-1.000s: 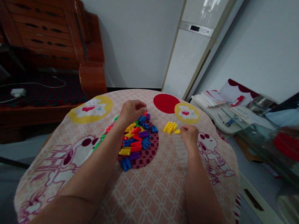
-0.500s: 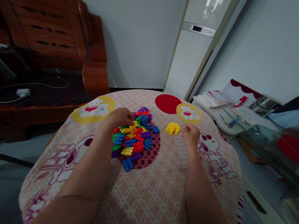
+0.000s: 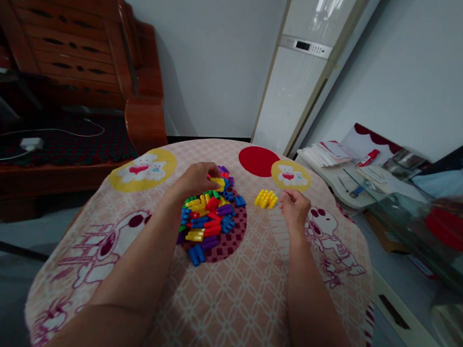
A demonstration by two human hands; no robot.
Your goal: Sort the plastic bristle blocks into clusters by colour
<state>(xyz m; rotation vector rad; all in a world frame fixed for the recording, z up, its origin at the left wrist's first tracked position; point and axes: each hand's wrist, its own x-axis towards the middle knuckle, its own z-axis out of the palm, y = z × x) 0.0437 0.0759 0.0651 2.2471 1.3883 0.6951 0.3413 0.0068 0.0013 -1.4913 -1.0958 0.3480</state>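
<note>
Head view: left hand is over the far part of the pile, fingers closed on what looks like a yellow piece (long axis unclear, fingers hide part of it). Yellow group sits on the cloth, to the right of that grip and well apart from it. Right hand is nearer, just right of the group, fingertips pinched together, nothing visible in them.
</note>
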